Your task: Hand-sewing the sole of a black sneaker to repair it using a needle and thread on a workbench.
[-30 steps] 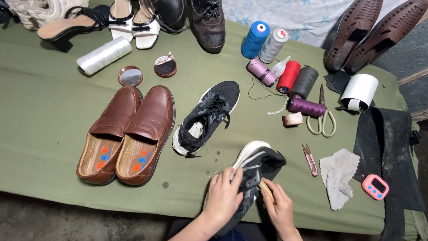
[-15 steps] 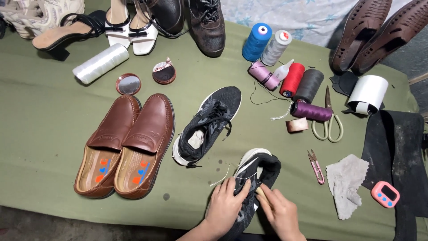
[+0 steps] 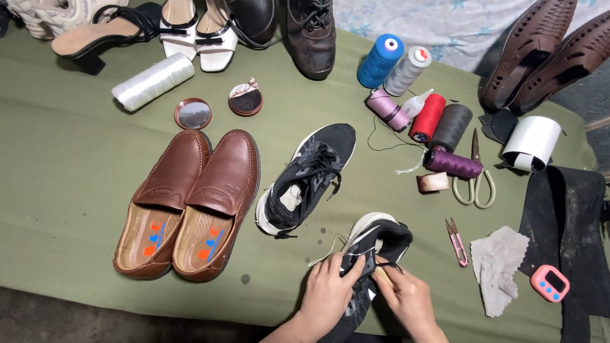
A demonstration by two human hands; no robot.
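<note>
Head view: both hands on black sneaker (image 3: 375, 254) at near edge of green cloth (image 3: 63, 190); left hand (image 3: 327, 293) clasps its upper, fingers wrapped over the side; right hand (image 3: 406, 297) pinches sth small and tan against the shoe, can't tell what; white thread (image 3: 330, 249) trails off shoe just above left hand. Matching black sneaker (image 3: 308, 178) up-left of hands, apart from held one; brown loafers (image 3: 187, 203) further left, side by side. Right of right hand: pink snips (image 3: 456, 240), grey rag (image 3: 499, 267), pink timer (image 3: 550, 282). Well above hands: thread spools (image 3: 419, 95), scissors (image 3: 475, 174).
</note>
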